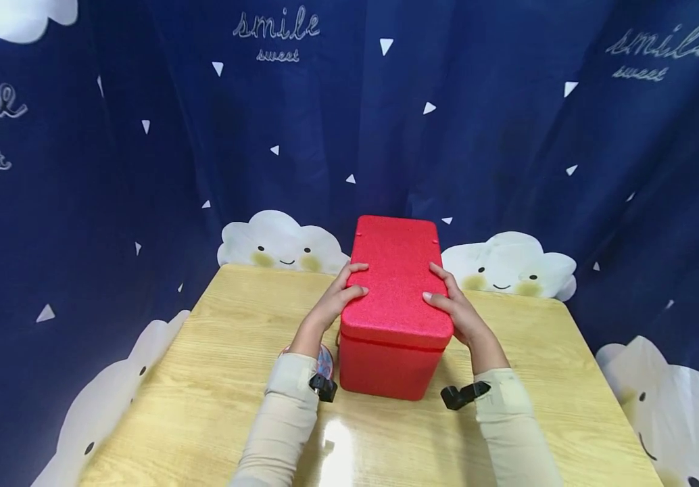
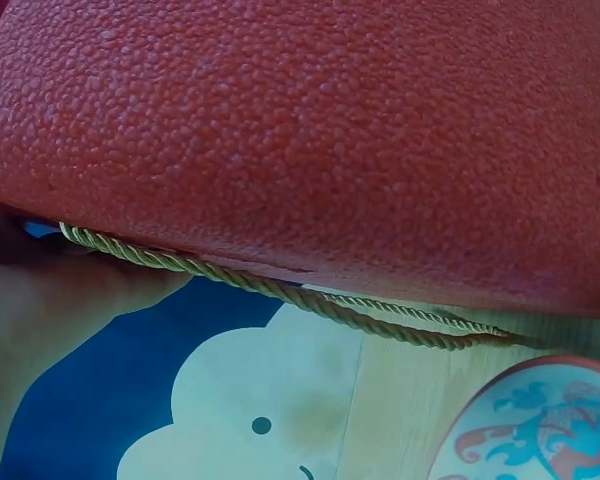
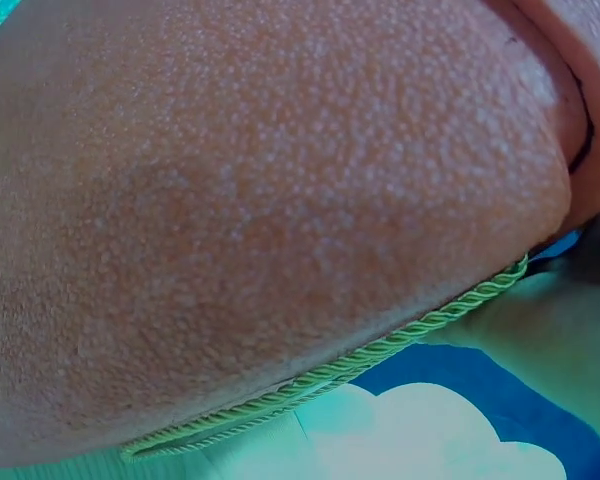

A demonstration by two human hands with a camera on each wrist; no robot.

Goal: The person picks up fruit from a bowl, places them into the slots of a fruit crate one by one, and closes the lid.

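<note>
A red foam box [image 1: 380, 368] with a fitted lid [image 1: 395, 270] stands lengthwise between my two hands. My left hand [image 1: 331, 301] grips the lid's left edge, thumb and a finger lying on the top. Opposite it, my right hand [image 1: 462, 311] grips the right edge in the same way. A gold twisted cord [image 2: 270, 287] runs along the box's side by my left hand in the left wrist view. Another cord [image 3: 380, 350] shows in the right wrist view. The fingers under the lid's edges are hidden.
A round object with a blue and red pattern [image 1: 325, 363] sits beside the box, partly behind my left wrist. The light wooden table [image 1: 203, 379] carries both. Behind it hangs a dark blue curtain [image 1: 301, 122] with cloud prints.
</note>
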